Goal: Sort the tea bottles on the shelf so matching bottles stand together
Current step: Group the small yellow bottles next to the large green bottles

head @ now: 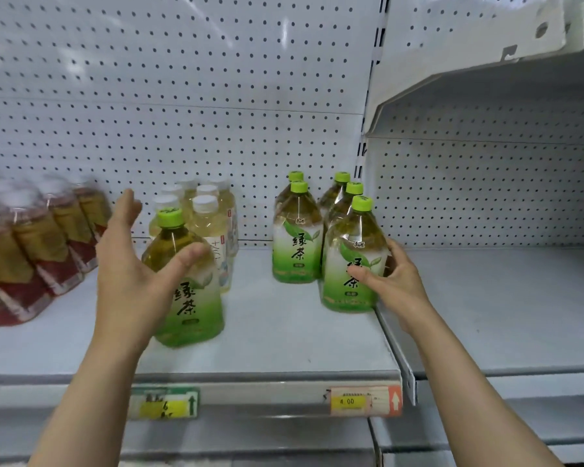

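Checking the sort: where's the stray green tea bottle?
The stray green tea bottle stands left of centre, before the white-capped bottles, by the open left hand.

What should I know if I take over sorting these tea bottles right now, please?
Left hand: open, cupped around the stray green bottle, not gripping.
Right hand: wrapped on the front bottle of the green group at the shelf's right end.
White-cap bottles stand behind the stray; red bottles far left, blurred.
Done: red, white-cap and green groups formed.
Left: move the stray over to the green group.
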The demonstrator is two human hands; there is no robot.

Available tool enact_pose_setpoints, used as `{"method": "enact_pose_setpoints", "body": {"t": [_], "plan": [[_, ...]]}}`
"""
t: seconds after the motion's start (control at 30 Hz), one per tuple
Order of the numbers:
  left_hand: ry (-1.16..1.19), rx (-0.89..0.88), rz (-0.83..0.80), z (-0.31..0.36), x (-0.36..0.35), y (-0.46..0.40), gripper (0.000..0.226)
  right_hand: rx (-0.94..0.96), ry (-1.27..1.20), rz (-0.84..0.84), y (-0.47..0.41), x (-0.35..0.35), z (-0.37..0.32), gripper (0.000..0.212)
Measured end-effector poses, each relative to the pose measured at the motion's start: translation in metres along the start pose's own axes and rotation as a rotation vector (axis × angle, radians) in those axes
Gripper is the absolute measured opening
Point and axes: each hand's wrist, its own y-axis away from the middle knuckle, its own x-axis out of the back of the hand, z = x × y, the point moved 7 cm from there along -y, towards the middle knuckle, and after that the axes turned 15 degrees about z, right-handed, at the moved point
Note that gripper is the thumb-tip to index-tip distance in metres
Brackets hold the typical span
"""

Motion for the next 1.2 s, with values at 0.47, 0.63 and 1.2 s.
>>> {"method": "enact_pose_setpoints", "body": {"t": [0.47, 0.63, 1.2], "plan": [[-0.011, 0.416, -0.395, -0.076, -0.023, 0.012, 0.088, 0.027, -0.062, -0.064, 0.004, -0.004, 0.000, 0.090], [0.051, 0.388, -0.537, -0.053, -0.082, 0.028, 0.089, 0.027, -0.065, -0.088, 0.005, -0.004, 0.000, 0.093], [0.099, 0.361, -0.565, -0.045, -0.174, 0.039, 0.097, 0.060, -0.012, -0.171, -0.007, 0.003, 0.008, 0.081]]}}
